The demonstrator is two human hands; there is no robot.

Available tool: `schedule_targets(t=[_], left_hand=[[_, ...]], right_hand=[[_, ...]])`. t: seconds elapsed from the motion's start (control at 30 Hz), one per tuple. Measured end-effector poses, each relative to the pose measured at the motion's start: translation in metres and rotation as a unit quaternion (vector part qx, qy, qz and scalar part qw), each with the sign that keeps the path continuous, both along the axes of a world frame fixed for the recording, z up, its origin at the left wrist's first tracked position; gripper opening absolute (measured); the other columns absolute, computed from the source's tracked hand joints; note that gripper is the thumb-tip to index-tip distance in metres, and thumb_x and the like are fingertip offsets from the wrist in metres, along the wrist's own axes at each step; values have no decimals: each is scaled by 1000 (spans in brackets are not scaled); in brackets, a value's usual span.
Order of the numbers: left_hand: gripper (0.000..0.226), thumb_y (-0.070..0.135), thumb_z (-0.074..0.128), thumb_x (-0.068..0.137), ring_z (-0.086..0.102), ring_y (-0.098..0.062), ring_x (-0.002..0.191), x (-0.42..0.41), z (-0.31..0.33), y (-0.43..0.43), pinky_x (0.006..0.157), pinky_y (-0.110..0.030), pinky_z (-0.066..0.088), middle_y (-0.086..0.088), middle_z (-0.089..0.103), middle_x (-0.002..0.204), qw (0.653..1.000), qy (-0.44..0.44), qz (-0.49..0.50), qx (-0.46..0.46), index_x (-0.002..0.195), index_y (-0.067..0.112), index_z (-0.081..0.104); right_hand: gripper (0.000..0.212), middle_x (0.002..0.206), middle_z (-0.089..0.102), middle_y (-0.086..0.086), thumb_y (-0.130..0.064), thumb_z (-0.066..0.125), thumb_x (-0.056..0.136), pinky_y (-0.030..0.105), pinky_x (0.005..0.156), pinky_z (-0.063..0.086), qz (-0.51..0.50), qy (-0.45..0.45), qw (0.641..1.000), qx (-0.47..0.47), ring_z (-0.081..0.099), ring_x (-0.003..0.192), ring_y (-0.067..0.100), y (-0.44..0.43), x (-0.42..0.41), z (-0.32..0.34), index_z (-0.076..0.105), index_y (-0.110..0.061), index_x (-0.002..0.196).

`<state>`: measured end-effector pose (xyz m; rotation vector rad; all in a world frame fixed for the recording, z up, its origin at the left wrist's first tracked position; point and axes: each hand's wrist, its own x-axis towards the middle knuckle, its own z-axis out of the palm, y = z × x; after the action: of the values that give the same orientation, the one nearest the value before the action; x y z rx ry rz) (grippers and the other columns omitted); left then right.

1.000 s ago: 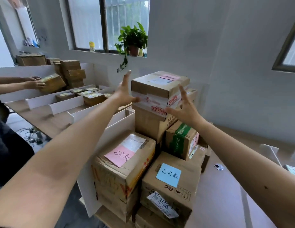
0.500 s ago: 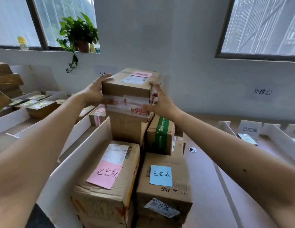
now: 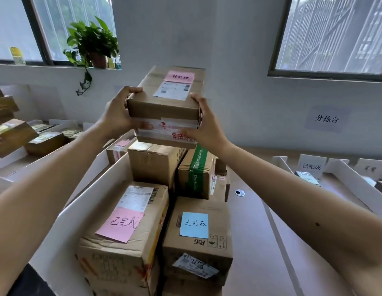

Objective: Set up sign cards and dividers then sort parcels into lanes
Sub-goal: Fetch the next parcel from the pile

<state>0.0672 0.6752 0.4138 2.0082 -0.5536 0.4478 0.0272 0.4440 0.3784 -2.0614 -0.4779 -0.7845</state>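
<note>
The left hand [image 3: 116, 116] clasps the near left corner of the top parcel [image 3: 164, 103], thumb on the taped front and fingers curled over the upper edge. The right hand [image 3: 205, 127] grips the opposite corner the same way. A hold on both sides suits a box at the top of a pile, I judge: it keeps the load level and leaves the pink note [image 3: 179, 76] and shipping label [image 3: 172, 90] on the lid readable for choosing a lane. The parcel is directly over a plain brown box [image 3: 153, 163]; whether the two touch I cannot tell. Beside that box stands a green-taped box [image 3: 196, 174]. Nearer the camera sit a left carton [image 3: 113, 259] bearing a pink slip [image 3: 119, 224] and a right carton [image 3: 196, 246] bearing a blue slip [image 3: 194, 224]. All are packed into the lane walled on the left by a white divider [image 3: 57, 238]. Across the bare table [image 3: 260, 221] to the right, further dividers [image 3: 356, 184] mark lanes. One lane has a sign card [image 3: 311, 166] at its head and a flat labelled packet [image 3: 307, 177] in front of it.
</note>
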Motion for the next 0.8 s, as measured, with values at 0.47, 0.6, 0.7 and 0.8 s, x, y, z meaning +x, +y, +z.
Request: schedule_targets(t=[0.47, 0.6, 0.7, 0.8], left_hand=[[86, 4, 87, 57, 57, -13, 96, -102, -19, -159, 73, -15, 53, -7, 51, 123, 996, -64, -61, -28, 129, 18, 43], [88, 15, 89, 56, 59, -20, 102, -131, -36, -212, 76, -28, 56, -1, 52, 121, 996, -52, -70, -21, 130, 25, 43], [88, 21, 90, 56, 58, -19, 103, -156, -49, -253, 85, -38, 55, 1, 53, 124, 995, -57, -78, -11, 130, 28, 44], [87, 19, 91, 55, 60, -20, 99, -184, -57, -292, 87, -38, 54, 3, 56, 115, 994, -48, -94, -23, 130, 28, 46]], right_hand=[[75, 135, 51, 17, -10, 82, 73, 34, 91, 55, -69, -27, 997, 16, 57, 116, 25, -147, -122, -4, 38, -3, 134], [77, 135, 52, 14, -5, 82, 71, 30, 89, 55, -101, 1, 994, 39, 56, 110, 17, -196, -172, -12, 40, -8, 135], [80, 133, 54, 10, -5, 84, 68, 31, 91, 54, -123, 19, 992, 38, 58, 110, 17, -235, -205, -24, 41, -12, 135], [83, 123, 58, -1, -4, 86, 63, 38, 93, 54, -146, 26, 988, 51, 62, 108, 18, -271, -238, -35, 43, -14, 133]])
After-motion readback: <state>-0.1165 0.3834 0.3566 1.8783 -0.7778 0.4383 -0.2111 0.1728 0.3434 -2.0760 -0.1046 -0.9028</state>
